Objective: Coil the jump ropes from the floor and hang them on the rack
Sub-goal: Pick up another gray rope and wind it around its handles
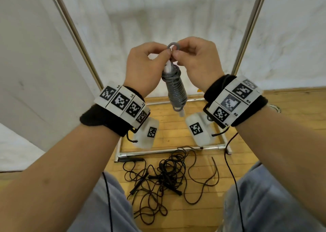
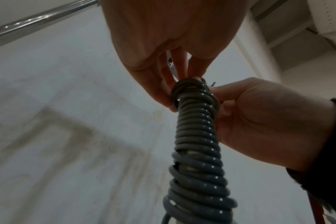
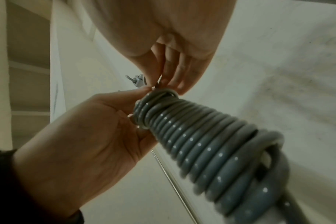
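Both hands, left hand (image 1: 143, 67) & right hand (image 1: 195, 62), pinch the top loop of the coiled grey rope (image 1: 174, 89), held up between the rack posts (image 1: 250, 29). Keep wraps tight, open that loop for hanging. Black ropes (image 1: 167, 177) lie tangled on floor.

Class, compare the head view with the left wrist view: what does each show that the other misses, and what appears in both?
Only the head view shows the tangled black jump ropes on the wooden floor, the rack's base frame, and the small grey loop sticking up above the fingertips.

Only the left wrist view shows the coil's tight turns from below and a horizontal metal bar overhead.

Both show the left hand and right hand pinching the top of the coiled grey jump rope.
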